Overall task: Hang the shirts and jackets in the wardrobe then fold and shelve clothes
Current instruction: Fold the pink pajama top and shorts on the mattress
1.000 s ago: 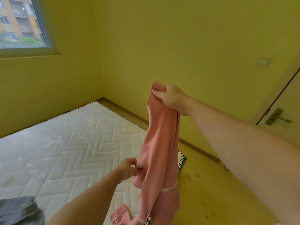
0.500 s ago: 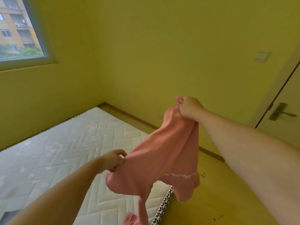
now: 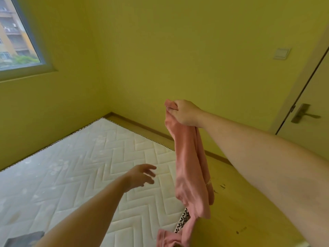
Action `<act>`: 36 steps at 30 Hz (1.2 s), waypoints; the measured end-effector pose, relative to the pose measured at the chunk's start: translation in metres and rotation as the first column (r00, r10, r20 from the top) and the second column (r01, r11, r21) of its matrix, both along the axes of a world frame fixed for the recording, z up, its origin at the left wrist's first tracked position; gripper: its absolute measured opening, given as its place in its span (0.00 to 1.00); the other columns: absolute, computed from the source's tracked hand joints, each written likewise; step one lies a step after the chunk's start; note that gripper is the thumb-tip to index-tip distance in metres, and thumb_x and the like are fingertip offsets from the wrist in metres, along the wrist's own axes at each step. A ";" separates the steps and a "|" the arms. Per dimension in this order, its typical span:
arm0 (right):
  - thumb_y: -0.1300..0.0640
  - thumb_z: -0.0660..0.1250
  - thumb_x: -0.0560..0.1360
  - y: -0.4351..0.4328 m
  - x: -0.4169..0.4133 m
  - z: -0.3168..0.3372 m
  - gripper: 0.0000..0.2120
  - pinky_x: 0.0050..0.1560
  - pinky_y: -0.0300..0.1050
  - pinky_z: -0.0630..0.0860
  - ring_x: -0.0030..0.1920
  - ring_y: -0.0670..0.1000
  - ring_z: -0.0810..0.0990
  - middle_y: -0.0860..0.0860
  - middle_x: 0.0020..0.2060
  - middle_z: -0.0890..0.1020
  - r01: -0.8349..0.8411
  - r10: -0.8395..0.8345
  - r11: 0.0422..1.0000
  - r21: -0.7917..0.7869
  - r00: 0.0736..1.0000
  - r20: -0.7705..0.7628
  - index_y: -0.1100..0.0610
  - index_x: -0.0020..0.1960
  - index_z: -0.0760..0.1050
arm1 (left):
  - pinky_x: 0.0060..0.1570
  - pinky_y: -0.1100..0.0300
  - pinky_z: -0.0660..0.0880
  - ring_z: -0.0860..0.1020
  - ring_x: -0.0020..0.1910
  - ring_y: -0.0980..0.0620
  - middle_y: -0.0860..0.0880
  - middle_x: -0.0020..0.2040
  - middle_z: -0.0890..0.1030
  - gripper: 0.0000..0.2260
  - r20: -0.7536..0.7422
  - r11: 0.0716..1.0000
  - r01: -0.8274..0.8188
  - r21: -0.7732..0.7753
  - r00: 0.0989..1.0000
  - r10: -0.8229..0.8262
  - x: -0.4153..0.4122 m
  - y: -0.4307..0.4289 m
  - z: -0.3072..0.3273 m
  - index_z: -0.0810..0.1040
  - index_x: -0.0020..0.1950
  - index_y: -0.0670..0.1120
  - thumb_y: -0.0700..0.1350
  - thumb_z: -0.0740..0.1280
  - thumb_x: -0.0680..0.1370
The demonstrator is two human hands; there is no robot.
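Note:
A pink garment (image 3: 191, 168) hangs in the air over the right edge of the mattress, its lower end trailing down to the frame's bottom. My right hand (image 3: 185, 112) grips its top end in a fist, raised in front of the yellow wall. My left hand (image 3: 142, 175) is lower and to the left of the cloth, fingers spread and holding nothing, a short gap away from the fabric.
A white quilted mattress (image 3: 80, 172) lies on the floor in the room's corner. A dark grey garment (image 3: 23, 238) shows at the bottom left. A door with a metal handle (image 3: 302, 114) stands at the right, a window (image 3: 16, 38) at the upper left.
My left hand has let go of the pink garment and opened. The cloth, spread between both hands half a second ago, now hangs straight down from my right hand.

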State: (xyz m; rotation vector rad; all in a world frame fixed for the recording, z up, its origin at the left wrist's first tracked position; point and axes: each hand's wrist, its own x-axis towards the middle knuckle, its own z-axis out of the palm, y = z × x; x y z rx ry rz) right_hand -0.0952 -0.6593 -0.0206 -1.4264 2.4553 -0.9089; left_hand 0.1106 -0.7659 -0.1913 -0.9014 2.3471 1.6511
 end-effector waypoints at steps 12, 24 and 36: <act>0.48 0.60 0.82 0.008 0.000 0.011 0.09 0.42 0.41 0.69 0.46 0.49 0.77 0.47 0.46 0.79 0.039 -0.039 0.997 -0.060 0.999 -0.013 0.51 0.50 0.75 | 0.47 0.47 0.80 0.81 0.42 0.48 0.45 0.42 0.84 0.13 -0.565 0.939 -0.246 0.241 0.751 0.342 -0.049 0.039 0.047 0.84 0.46 0.44 0.48 0.79 0.66; 0.50 0.58 0.83 0.014 -0.013 0.008 0.14 0.39 0.41 0.67 0.41 0.48 0.76 0.45 0.40 0.77 0.179 -0.197 0.963 -0.199 0.978 -0.072 0.48 0.38 0.67 | 0.39 0.56 0.73 0.75 0.37 0.49 0.48 0.39 0.79 0.02 -0.255 0.926 -0.172 -0.335 0.963 0.087 -0.024 0.030 -0.023 0.76 0.43 0.44 0.41 0.67 0.76; 0.49 0.54 0.83 0.046 -0.052 0.008 0.13 0.38 0.45 0.68 0.37 0.44 0.73 0.45 0.38 0.74 0.436 -0.462 0.876 -0.207 0.881 -0.099 0.49 0.41 0.68 | 0.42 0.63 0.80 0.84 0.41 0.55 0.53 0.42 0.86 0.18 0.231 0.943 0.245 -0.227 0.954 -0.192 0.038 -0.002 -0.067 0.84 0.49 0.48 0.61 0.73 0.71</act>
